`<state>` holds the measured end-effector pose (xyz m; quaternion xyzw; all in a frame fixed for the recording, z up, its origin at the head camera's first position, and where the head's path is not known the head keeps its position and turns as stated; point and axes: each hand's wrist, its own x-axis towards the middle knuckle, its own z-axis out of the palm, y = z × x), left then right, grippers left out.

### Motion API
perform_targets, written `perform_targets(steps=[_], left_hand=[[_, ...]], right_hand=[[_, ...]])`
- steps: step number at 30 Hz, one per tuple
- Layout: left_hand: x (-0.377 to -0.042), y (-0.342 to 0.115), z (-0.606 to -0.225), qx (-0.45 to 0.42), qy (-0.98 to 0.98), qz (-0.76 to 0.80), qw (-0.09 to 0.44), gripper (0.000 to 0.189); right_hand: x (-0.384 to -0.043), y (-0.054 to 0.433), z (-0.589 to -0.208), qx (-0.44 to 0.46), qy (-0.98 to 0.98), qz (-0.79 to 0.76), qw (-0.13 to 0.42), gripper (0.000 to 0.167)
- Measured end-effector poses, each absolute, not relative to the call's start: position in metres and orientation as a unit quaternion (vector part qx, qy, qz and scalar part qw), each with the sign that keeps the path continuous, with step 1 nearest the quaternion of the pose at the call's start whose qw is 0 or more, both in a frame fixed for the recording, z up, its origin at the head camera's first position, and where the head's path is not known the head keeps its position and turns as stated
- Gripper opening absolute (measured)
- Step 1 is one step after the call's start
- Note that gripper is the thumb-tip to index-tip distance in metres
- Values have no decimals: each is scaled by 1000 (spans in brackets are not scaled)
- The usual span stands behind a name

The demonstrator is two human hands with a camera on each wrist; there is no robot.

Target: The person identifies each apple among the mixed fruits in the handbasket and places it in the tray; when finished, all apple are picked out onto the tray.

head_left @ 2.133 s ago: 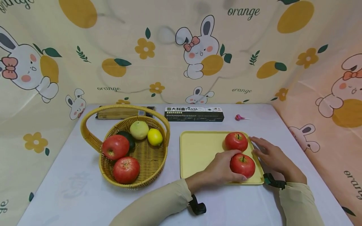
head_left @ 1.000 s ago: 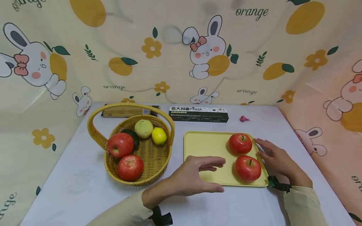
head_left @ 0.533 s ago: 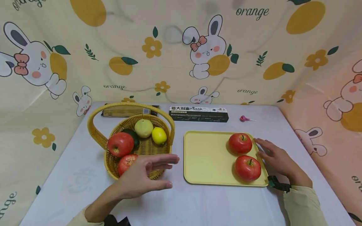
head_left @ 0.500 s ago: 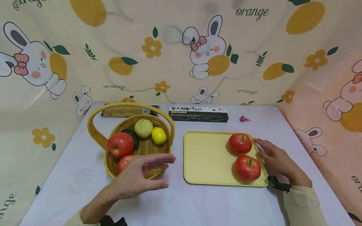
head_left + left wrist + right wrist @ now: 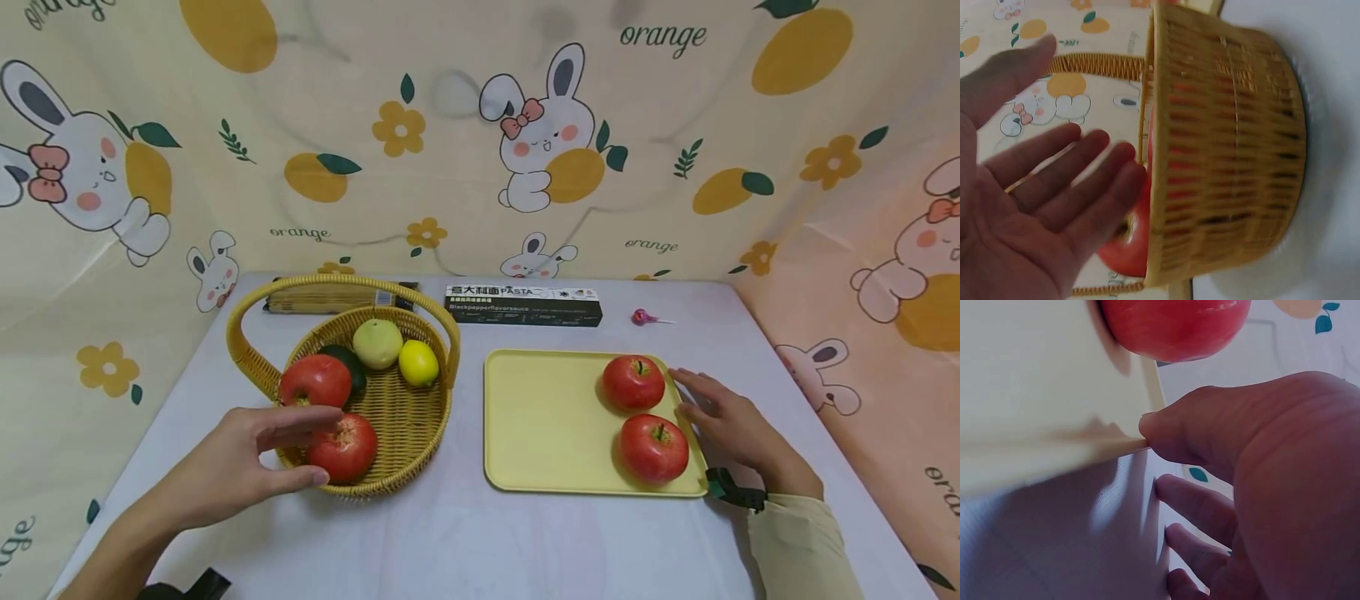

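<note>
My left hand (image 5: 232, 467) hovers at the front left of a wicker basket (image 5: 442, 446), fingers extended and thumb apart, holding nothing. In the head view its fingertips overlap a red apple (image 5: 351, 450) inside. The left wrist view has the open palm (image 5: 1029, 219) beside the basket wall (image 5: 1229, 150); contact there is unclear. Another red apple (image 5: 318, 379) lies further back in the basket. My right hand (image 5: 738, 433) rests along the right edge of a yellow tray (image 5: 547, 425), its thumb (image 5: 1172, 428) touching the rim. Two red apples (image 5: 633, 382) sit on that tray's right side.
Also in the basket are a pale round fruit (image 5: 377, 343), a lemon (image 5: 418, 363) and a dark green fruit (image 5: 356, 373). Behind stand a spaghetti pack (image 5: 322, 298), a pasta box (image 5: 522, 307) and a lollipop (image 5: 641, 317). The basket's tall handle (image 5: 247, 350) arches up.
My left hand has let go of the front apple on the tray and moved left to the basket's front. The right hand has stayed at the tray edge.
</note>
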<state>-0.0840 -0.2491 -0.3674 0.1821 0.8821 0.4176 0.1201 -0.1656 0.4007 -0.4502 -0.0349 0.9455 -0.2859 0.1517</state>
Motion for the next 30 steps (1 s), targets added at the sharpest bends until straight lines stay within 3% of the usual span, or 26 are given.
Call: perform_targets(steps=[11, 19, 30], left_hand=[[-90, -232, -380, 137, 939, 310, 66, 56], [-89, -217, -392, 176, 942, 285, 3, 54], [-98, -202, -400, 188, 928, 315, 63, 66]], right_hand=[[-165, 400, -450, -29, 942, -295, 155, 78], [-166, 400, -449, -32, 946, -282, 154, 77], [-165, 399, -449, -35, 946, -285, 152, 77]])
